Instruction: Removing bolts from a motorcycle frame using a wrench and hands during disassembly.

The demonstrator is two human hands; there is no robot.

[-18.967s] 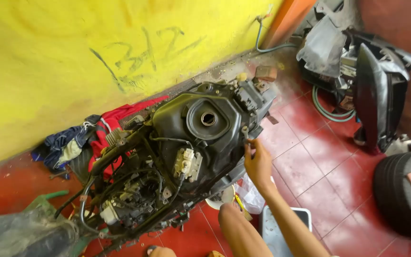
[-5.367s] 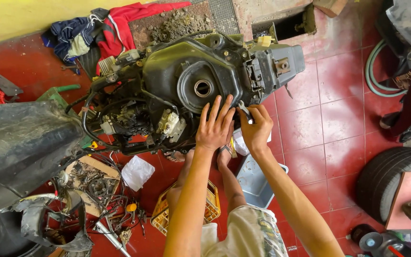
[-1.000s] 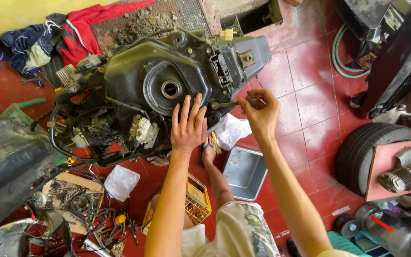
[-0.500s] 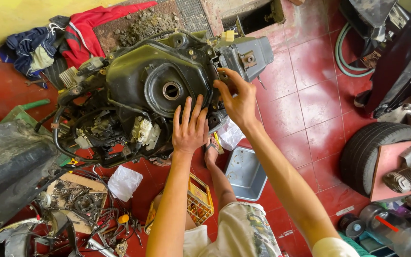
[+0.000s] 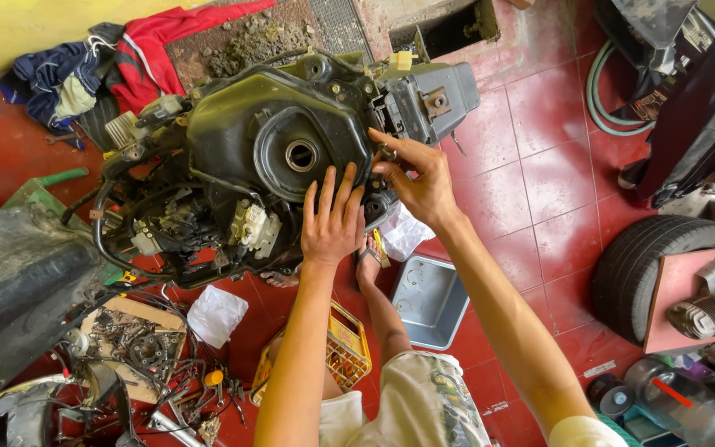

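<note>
Head view: a grey tray at five o'clock and a yellow crate at six lie below the stripped scooter frame, whose long axis runs nine to two. The left hand rests flat, fingers spread, on it; the right hand pinches a small metal part at its rear.

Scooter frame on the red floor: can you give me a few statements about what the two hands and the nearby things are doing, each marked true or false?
1. The left hand lies flat, fingers spread, on the black fuel tank. True.
2. The right hand is down in the grey tray. False: it is up at the tank's edge, pinching a small metal part.
3. A tyre lies on the floor at right. True.
4. The yellow crate sits atop the tank. False: it is on the floor.
</note>
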